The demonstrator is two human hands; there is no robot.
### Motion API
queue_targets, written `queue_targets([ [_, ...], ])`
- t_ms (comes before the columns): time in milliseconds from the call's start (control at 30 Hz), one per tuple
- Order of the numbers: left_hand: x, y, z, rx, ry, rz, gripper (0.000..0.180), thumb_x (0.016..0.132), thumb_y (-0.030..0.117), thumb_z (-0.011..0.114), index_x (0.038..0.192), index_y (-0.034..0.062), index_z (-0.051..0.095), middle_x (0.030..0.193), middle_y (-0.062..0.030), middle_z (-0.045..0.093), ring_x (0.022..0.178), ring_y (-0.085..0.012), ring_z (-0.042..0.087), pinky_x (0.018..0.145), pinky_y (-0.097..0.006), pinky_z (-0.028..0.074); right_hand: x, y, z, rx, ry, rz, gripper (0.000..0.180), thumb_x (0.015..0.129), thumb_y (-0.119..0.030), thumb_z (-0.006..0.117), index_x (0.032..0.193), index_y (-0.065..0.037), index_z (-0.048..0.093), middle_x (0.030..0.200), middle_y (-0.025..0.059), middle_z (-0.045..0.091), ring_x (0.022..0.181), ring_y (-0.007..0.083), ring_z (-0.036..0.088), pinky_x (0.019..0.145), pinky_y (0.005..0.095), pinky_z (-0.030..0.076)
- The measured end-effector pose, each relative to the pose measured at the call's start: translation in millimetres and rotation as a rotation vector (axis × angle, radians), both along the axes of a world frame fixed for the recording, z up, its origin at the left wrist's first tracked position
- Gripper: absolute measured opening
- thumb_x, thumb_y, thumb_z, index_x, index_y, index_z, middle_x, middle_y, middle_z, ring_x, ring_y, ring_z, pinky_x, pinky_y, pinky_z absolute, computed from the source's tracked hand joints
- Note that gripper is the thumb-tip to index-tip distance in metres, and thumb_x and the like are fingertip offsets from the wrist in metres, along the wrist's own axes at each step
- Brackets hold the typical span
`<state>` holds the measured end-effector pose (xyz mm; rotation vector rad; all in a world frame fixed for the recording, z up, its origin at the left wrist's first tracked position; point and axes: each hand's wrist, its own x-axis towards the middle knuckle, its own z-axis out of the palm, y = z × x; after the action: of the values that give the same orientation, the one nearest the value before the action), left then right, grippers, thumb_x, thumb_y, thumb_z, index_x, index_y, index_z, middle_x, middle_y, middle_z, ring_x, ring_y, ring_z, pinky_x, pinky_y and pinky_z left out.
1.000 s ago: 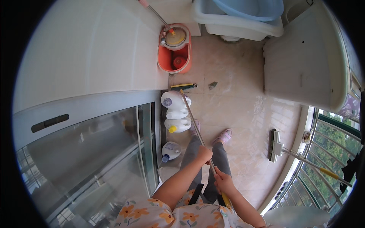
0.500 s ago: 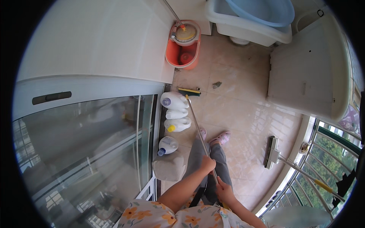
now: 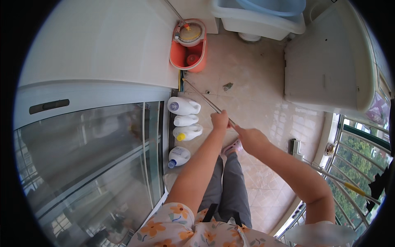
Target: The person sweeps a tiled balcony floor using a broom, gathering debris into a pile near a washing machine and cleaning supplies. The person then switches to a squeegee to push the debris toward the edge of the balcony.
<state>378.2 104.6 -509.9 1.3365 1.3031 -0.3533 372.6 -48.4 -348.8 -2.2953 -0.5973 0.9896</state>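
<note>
While both hands grip the broom handle (image 3: 207,101), left hand (image 3: 220,120) ahead, right hand (image 3: 252,139) behind, broom head (image 3: 181,79) sits by the wall below the red mop bucket (image 3: 190,53). Suggest short, flat strokes, clear of the detergent bottles (image 3: 184,119).

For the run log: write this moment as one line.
left hand: shut on broom handle | right hand: shut on broom handle | broom head: beside red mop bucket

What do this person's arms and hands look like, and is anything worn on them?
Both forearms are bare. The left hand and right hand wear no gloves, and no rings or watch show. Short sleeves of a pale top with orange flowers end near the shoulders.
</note>
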Motion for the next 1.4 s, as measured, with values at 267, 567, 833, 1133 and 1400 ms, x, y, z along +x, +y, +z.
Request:
queue_targets([
  [267, 20, 37, -24, -0.329, 0.188, -0.246, 0.012, 0.089, 0.009, 0.042, 0.089, 0.0027, 0.053, 0.073, -0.0142, 0.059, 0.053, -0.0255, 0.058, 0.045, -0.041, 0.051, -4, 2, -6, 0.651, 1.652, -1.173, 0.051, 0.1, -0.014, 0.044, 0.146, -0.031, 0.032, 0.064, 0.0008, 0.038, 0.044, 0.0076, 0.033, 0.035, 0.0196, 0.029],
  [567, -87, -91, -27, -0.248, 0.275, -0.564, 0.018, 0.087, 0.011, 0.046, 0.095, -0.0041, 0.052, 0.078, -0.0242, 0.06, 0.056, -0.0362, 0.064, 0.037, -0.047, 0.046, -105, -94, 31, 0.775, 1.688, -1.551, 0.045, 0.099, -0.009, 0.041, 0.14, -0.026, 0.041, 0.066, 0.0012, 0.04, 0.046, 0.0075, 0.033, 0.036, 0.0193, 0.028],
  [833, -82, -143, 1, -0.2, 0.166, -0.222, 0.018, 0.084, 0.01, 0.052, 0.093, -0.0064, 0.05, 0.072, -0.0243, 0.059, 0.051, -0.0353, 0.063, 0.038, -0.046, 0.049, -81, -128, 53, 0.507, 1.561, -1.405, 0.038, 0.098, -0.013, 0.045, 0.135, -0.022, 0.045, 0.06, -0.0012, 0.038, 0.04, 0.0055, 0.03, 0.031, 0.0197, 0.026],
  [1133, -2, 2, -16, -0.224, 0.179, -0.196, 0.01, 0.088, 0.013, 0.045, 0.088, 0.0041, 0.049, 0.069, -0.008, 0.049, 0.059, -0.0217, 0.053, 0.055, -0.037, 0.052, -33, -20, -18, 0.672, 1.584, -1.173, 0.035, 0.1, -0.016, 0.046, 0.135, -0.017, 0.042, 0.065, -0.0018, 0.043, 0.044, 0.0058, 0.034, 0.037, 0.0188, 0.029],
  [1400, -68, -190, 17, -0.311, 0.292, -0.185, 0.033, 0.09, 0.015, 0.047, 0.115, 0.0005, 0.033, 0.081, -0.0162, 0.055, 0.053, -0.0288, 0.06, 0.044, -0.043, 0.053, -80, -199, 19, 0.645, 1.646, -1.344, 0.049, 0.099, -0.014, 0.044, 0.147, -0.02, 0.031, 0.064, 0.0018, 0.043, 0.043, 0.0085, 0.035, 0.036, 0.0222, 0.029],
])
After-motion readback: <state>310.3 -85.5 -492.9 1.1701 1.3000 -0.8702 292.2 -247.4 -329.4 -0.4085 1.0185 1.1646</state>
